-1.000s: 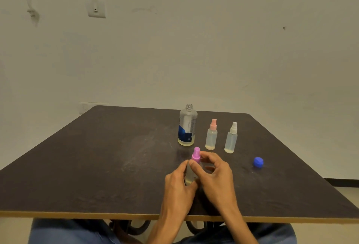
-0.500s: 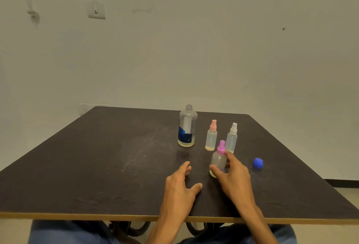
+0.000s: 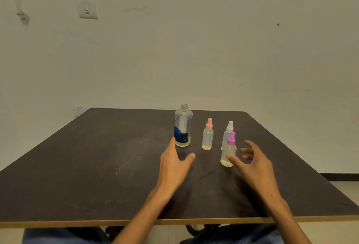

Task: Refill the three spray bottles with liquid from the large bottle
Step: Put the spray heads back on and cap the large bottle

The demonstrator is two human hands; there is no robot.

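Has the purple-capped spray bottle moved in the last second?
Yes. The purple-capped spray bottle has shifted right, from in front of the large bottle to just in front of the white-capped spray bottle.

On the dark flat wooden table (image 3: 97,166) we see the large clear uncapped plastic bottle with a blue label (image 3: 183,125) standing upright toward the far edge, a little right of the middle. To its right stands the small translucent spray bottle with the pink nozzle (image 3: 207,134), and further right the small translucent spray bottle with the white nozzle (image 3: 228,130). Just in front of that one, partly covering it, stands the small translucent spray bottle with the purple nozzle (image 3: 229,149). Our left hand (image 3: 174,164) lies just before the large bottle; our right hand (image 3: 252,163) sits just right of the purple-nozzled bottle, its thumb crossing in front of that bottle's base.
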